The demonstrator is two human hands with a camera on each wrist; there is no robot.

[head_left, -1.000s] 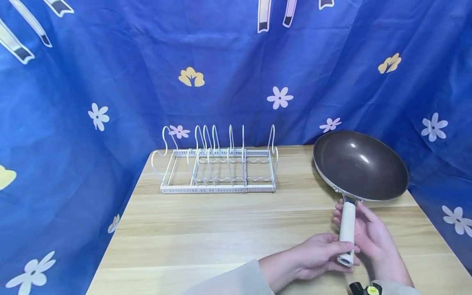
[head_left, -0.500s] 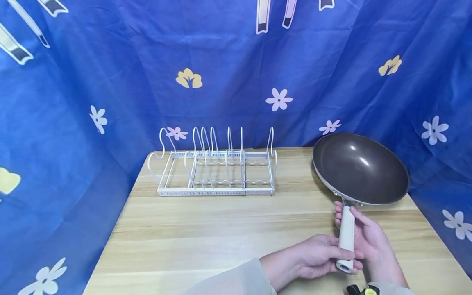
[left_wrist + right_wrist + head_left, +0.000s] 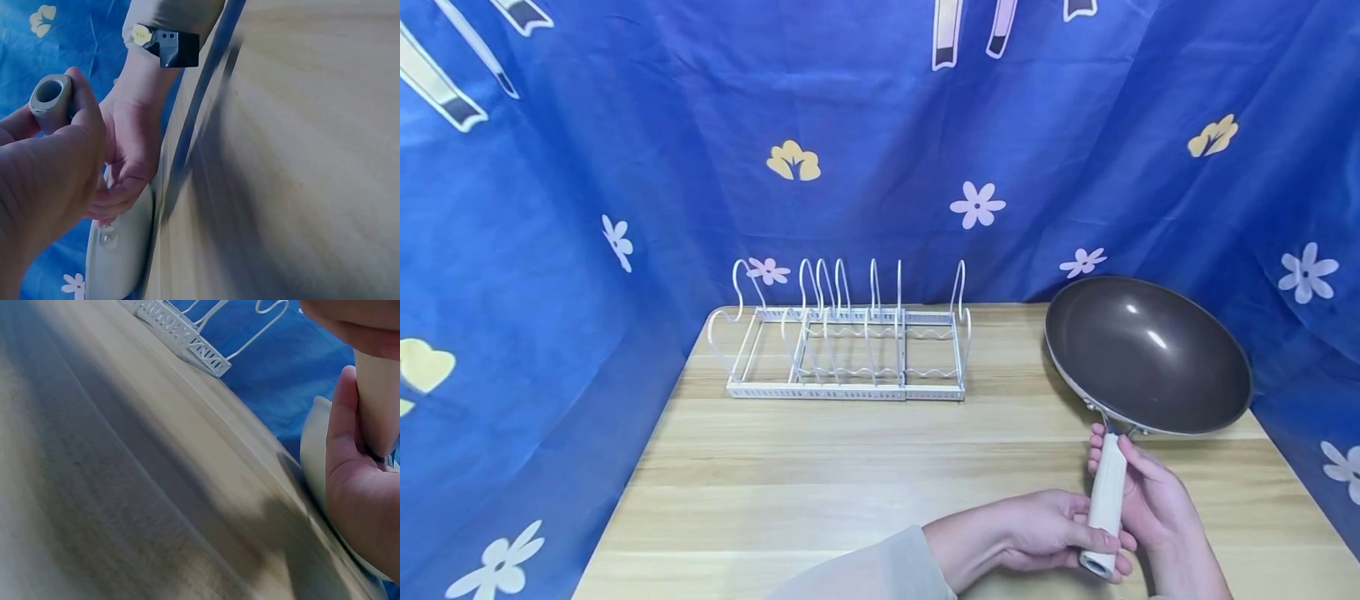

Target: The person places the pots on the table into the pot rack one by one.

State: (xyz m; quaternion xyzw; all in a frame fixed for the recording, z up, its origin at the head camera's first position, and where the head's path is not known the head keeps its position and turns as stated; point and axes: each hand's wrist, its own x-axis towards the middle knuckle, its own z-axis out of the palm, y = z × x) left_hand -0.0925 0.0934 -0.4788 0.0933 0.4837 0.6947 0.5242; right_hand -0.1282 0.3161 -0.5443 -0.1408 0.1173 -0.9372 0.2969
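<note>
A deep frying pan [image 3: 1146, 354] with a dark inside and a pale outside is at the right of the table, its bowl toward the back. Its cream handle [image 3: 1105, 508] points toward me. My left hand [image 3: 1045, 531] grips the handle's end, thumb on top and fingers beneath; the hollow tip shows in the left wrist view. Closer to the bowl, my right hand [image 3: 1153, 496] holds the handle from the right and below, thumb along its side. In the right wrist view the pan's pale outer wall [image 3: 317, 447] shows behind that hand.
A white wire pan rack [image 3: 850, 390] with several upright loops stands at the back left of the wooden table [image 3: 805, 475]. Blue patterned cloth [image 3: 880, 167] hangs close behind the table and along both sides. The pan's right rim reaches the table's right edge in the head view.
Both hands and the pan handle have shifted a little toward me, and the pan's bowl sits slightly lower in the head view. The hold is the same, and the head view has moved slightly.
</note>
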